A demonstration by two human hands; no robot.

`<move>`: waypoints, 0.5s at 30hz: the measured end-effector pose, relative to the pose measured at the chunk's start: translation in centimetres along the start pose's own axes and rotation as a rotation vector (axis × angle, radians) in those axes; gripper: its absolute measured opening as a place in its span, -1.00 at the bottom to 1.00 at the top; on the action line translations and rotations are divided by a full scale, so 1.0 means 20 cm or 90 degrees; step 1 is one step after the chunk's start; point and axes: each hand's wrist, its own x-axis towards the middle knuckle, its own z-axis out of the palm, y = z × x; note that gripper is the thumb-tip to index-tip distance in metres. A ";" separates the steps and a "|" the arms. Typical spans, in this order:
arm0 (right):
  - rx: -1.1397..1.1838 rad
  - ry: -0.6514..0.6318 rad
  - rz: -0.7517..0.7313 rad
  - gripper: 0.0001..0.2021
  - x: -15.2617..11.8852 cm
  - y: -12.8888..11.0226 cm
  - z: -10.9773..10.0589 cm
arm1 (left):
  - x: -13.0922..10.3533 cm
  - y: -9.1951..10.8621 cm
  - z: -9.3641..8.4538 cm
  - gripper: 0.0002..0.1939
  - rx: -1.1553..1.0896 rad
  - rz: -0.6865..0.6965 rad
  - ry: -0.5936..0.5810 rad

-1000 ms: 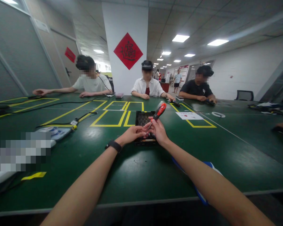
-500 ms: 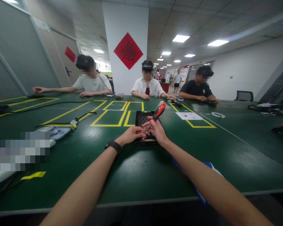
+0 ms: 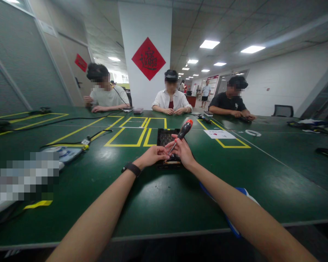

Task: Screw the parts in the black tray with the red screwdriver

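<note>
A screwdriver (image 3: 185, 129) with a black and red handle slants up and to the right out of my right hand (image 3: 180, 150). The fingers are closed round its shaft just below the handle. Its tip points down to the fingertips of my left hand (image 3: 152, 155), which are pinched together beside it. Whatever those fingertips hold is too small to make out. Both hands hover over an open black case (image 3: 168, 135) with a moulded, pocketed inside. My hands hide its middle, and small pieces lie near its front edge.
The green table (image 3: 104, 203) carries yellow tape outlines. A white paper sheet (image 3: 219, 134) and a white ring (image 3: 253, 133) lie to the right. A blue and white item (image 3: 242, 191) is under my right forearm. Pouches and cables are at left. Three people sit across the table.
The screwdriver has turned about its own axis, so more black shows on its handle. My hands stay in place. Across the table, two people have drawn an outstretched hand back.
</note>
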 end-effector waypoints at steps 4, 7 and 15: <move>0.003 0.016 0.006 -0.66 0.00 0.00 -0.01 | -0.01 0.02 -0.01 -0.74 -0.035 -0.005 -0.037; -0.001 0.025 -0.002 -0.67 0.01 0.00 -0.01 | -0.01 0.03 0.00 -0.74 -0.046 -0.005 -0.049; -0.025 0.030 -0.030 -0.66 0.00 -0.01 0.00 | 0.01 -0.01 0.02 -0.71 0.019 0.021 0.059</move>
